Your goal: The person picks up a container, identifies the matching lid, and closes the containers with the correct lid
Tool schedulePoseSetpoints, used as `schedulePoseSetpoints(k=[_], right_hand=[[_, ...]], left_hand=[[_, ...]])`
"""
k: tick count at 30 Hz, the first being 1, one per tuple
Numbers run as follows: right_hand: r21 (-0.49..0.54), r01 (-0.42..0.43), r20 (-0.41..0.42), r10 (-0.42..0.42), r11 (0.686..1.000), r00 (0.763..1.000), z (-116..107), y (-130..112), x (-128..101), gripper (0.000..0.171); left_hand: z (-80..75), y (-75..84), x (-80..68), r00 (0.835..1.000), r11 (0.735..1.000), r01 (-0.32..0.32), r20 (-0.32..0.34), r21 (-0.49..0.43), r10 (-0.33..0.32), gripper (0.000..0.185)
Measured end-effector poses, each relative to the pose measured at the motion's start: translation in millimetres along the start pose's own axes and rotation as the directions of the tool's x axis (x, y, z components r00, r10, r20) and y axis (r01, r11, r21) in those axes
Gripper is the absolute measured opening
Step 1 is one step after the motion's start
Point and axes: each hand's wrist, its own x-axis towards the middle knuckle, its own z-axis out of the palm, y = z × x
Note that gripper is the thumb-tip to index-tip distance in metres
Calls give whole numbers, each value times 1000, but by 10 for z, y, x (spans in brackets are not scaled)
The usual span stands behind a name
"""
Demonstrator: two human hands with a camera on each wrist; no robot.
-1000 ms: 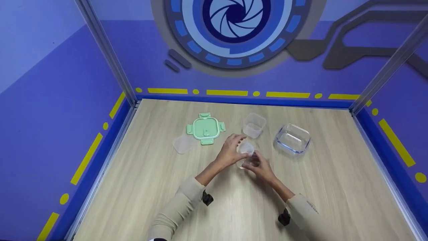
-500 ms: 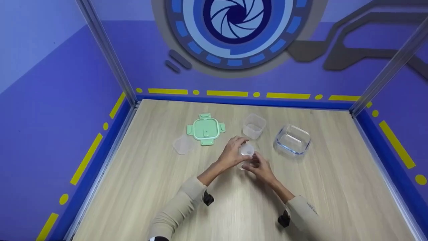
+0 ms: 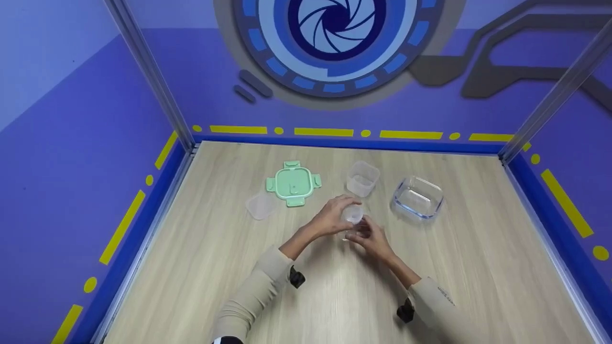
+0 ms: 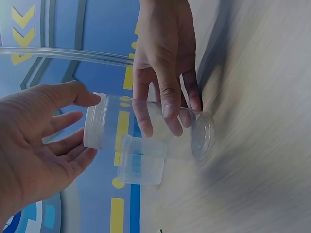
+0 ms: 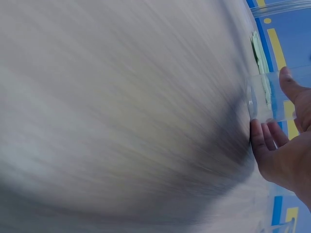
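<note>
Head view, L to R: left hand point(image 3: 330, 217) cupped loosely at lidded top of clear plastic jar point(image 3: 352, 217), fingers relaxed, not clenched. Jar upright just above wooden table point(image 3: 478, 267), mid-table. Right hand point(image 3: 370, 237) gripping lower body, nearer the base; long axis vertical.

Counter point(image 5: 121, 121) smeared to pure motion blur from the right wrist; clear jar point(image 5: 265, 99) cut off at the edge, mostly behind fingers point(image 3: 356, 231) from overhead.
</note>
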Motion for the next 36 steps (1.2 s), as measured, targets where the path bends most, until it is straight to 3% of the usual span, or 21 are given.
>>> schedulePoseSetpoints(k=[3,7,12,17,23,31,36], right_hand=[[7,-19,3,19,1000,1000,-4,-8,4,53],[18,-42,-5,42,999,999,5,-21,0,52],[27,-40,-44,41,999,998,46,-24,-13,50],[19,-35,-71,36,999,997,82,-35,-22,49],[17,-33,-21,34,999,999,44,-5,-20,49],[10,27,-7,-26,1000,1000,38,-46,-28,44],[12,4,-7,-4,1000,1000,20,22,6,49]], left_hand=[[-4,2,-2,999,999,-33,-3,24,34,63],[8,6,-19,995,997,-52,-84,48,56,64],[36,13,-50,988,999,-9,-153,36,14,65],[61,23,-61,987,999,30,-157,20,-26,65],[104,45,-41,986,997,57,-158,52,-48,63],[110,20,-32,993,998,24,-120,64,-16,58],[98,12,7,997,998,-3,-81,55,8,59]])
